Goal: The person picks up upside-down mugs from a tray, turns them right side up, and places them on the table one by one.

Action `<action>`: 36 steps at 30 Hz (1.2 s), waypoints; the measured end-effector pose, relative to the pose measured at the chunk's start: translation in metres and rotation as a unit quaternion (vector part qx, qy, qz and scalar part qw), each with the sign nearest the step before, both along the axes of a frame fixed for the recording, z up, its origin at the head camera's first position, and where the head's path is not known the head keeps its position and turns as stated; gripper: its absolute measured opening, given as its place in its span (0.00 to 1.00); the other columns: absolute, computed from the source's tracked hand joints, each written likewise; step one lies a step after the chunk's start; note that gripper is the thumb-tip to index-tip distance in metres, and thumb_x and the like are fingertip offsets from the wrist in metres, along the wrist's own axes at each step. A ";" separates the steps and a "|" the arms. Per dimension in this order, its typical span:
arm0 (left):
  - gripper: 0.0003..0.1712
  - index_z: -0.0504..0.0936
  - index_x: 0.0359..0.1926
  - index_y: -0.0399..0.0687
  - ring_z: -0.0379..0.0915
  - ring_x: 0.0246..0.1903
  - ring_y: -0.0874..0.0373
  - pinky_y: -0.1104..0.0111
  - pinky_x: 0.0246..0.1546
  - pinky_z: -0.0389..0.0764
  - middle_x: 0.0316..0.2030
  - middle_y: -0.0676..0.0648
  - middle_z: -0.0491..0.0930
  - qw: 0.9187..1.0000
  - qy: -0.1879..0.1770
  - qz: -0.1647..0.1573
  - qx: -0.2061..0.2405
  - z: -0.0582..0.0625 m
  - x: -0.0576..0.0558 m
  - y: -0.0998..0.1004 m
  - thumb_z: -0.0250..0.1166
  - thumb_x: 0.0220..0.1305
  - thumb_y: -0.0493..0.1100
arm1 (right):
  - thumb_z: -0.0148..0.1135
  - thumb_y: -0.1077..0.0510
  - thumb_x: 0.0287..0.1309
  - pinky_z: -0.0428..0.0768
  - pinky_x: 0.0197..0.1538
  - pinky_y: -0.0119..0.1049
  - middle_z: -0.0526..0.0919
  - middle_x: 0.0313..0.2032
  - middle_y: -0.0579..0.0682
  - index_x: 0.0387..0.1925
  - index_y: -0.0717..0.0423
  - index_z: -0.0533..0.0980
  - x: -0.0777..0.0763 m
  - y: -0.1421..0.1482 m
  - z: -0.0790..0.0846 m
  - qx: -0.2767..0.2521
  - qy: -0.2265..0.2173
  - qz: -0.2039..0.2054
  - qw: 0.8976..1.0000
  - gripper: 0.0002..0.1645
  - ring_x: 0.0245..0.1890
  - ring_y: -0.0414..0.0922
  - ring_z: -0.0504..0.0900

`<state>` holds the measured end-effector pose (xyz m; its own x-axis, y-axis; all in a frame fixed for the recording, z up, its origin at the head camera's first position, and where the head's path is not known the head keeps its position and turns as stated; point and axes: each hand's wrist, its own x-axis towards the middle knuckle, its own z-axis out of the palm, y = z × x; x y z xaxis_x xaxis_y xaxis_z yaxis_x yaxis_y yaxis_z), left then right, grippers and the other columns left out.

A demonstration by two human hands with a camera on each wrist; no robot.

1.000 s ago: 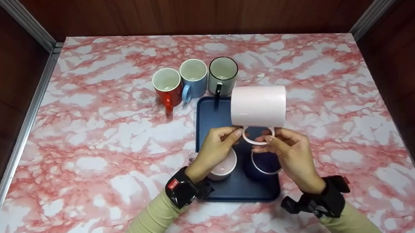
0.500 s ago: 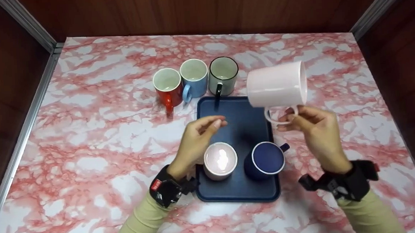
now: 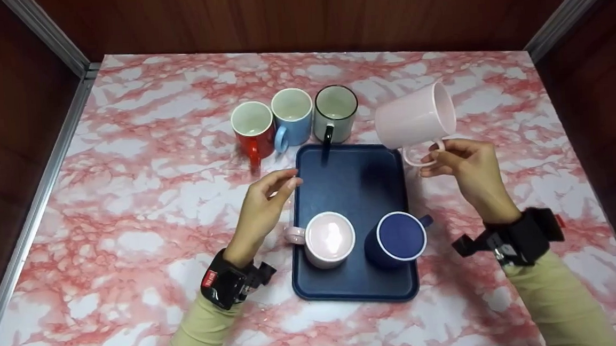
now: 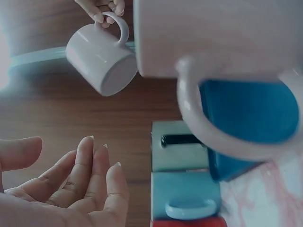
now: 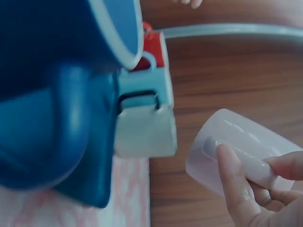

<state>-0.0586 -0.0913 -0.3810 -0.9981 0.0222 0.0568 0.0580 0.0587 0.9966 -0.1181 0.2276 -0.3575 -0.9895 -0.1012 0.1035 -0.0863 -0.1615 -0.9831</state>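
A pale pink mug point(image 3: 409, 121) is held up in the air by its handle, which my right hand point(image 3: 476, 170) pinches between thumb and fingers. The mug lies sideways with its mouth tilted to the right and its handle downward. My left hand point(image 3: 262, 210) hovers left of the tray with nothing in it, fingers loosely bent and apart from the thumb. On the dark blue tray point(image 3: 351, 183) stand a second pink mug point(image 3: 331, 238), handle to the left, and a navy blue mug point(image 3: 397, 237), handle to the right. Both are upright on the tray's near half.
Behind the tray stand a red mug point(image 3: 255, 136), a light blue mug point(image 3: 294, 123) and a grey mug point(image 3: 336, 115) with black rim and handle, side by side. Brown panels point(image 3: 298, 16) border the marbled table point(image 3: 144, 204) at the back and sides.
My left hand has left the handle of the held mug and moved left. The right hand has carried that mug right and farther back, tilting its mouth into view.
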 end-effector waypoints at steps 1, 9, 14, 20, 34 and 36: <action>0.15 0.76 0.49 0.31 0.75 0.45 0.53 0.65 0.50 0.71 0.41 0.39 0.80 1.000 -0.001 0.004 -0.004 -0.002 0.000 -0.002 0.57 0.63 0.35 | 0.55 0.75 0.53 0.80 0.29 0.43 0.80 0.24 0.61 0.29 0.78 0.75 -0.004 0.001 -0.002 0.009 -0.004 -0.005 1.000 0.04 0.22 0.52 0.82; 0.14 0.77 0.48 0.31 0.74 0.44 0.50 0.60 0.49 0.70 0.39 0.40 0.80 0.998 -0.011 0.037 -0.046 -0.011 -0.001 -0.012 0.59 0.61 0.35 | 0.54 0.76 0.53 0.80 0.25 0.37 0.81 0.23 0.55 0.28 0.71 0.76 -0.039 0.006 -0.017 0.067 -0.026 -0.020 0.997 0.05 0.21 0.46 0.83; 0.16 0.76 0.49 0.32 0.73 0.44 0.49 0.59 0.48 0.69 0.40 0.39 0.79 0.997 -0.031 0.052 -0.055 -0.018 -0.003 -0.018 0.59 0.61 0.36 | 0.52 0.77 0.53 0.80 0.24 0.36 0.82 0.22 0.52 0.30 0.70 0.76 -0.057 0.005 -0.026 0.097 -0.039 -0.018 0.994 0.07 0.20 0.45 0.82; 0.16 0.76 0.49 0.33 0.73 0.44 0.49 0.59 0.48 0.69 0.40 0.38 0.79 0.995 -0.047 0.064 -0.063 -0.027 -0.005 -0.026 0.59 0.61 0.37 | 0.51 0.75 0.55 0.80 0.24 0.34 0.81 0.20 0.49 0.39 0.80 0.71 -0.069 0.001 -0.035 0.169 -0.055 -0.025 0.984 0.10 0.17 0.43 0.81; 0.16 0.75 0.50 0.33 0.72 0.43 0.49 0.63 0.45 0.70 0.39 0.39 0.78 0.992 -0.074 0.073 -0.071 -0.037 0.001 -0.034 0.58 0.62 0.36 | 0.53 0.73 0.54 0.79 0.21 0.32 0.79 0.18 0.48 0.38 0.83 0.73 -0.087 -0.013 -0.048 0.273 -0.035 -0.034 0.961 0.12 0.14 0.36 0.79; 0.16 0.75 0.49 0.33 0.73 0.43 0.49 0.63 0.44 0.71 0.39 0.39 0.78 0.991 -0.077 0.076 -0.073 -0.038 0.001 -0.034 0.58 0.62 0.36 | 0.53 0.72 0.53 0.78 0.21 0.31 0.79 0.18 0.49 0.37 0.81 0.75 -0.089 -0.015 -0.048 0.296 -0.029 -0.039 0.954 0.12 0.14 0.35 0.78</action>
<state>-0.0576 -0.1253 -0.4193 -0.9871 -0.1329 -0.0892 -0.1148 0.1992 0.9732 -0.2072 0.2122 -0.4059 -0.9987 -0.0514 -0.0047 -0.0178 0.4280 -0.9036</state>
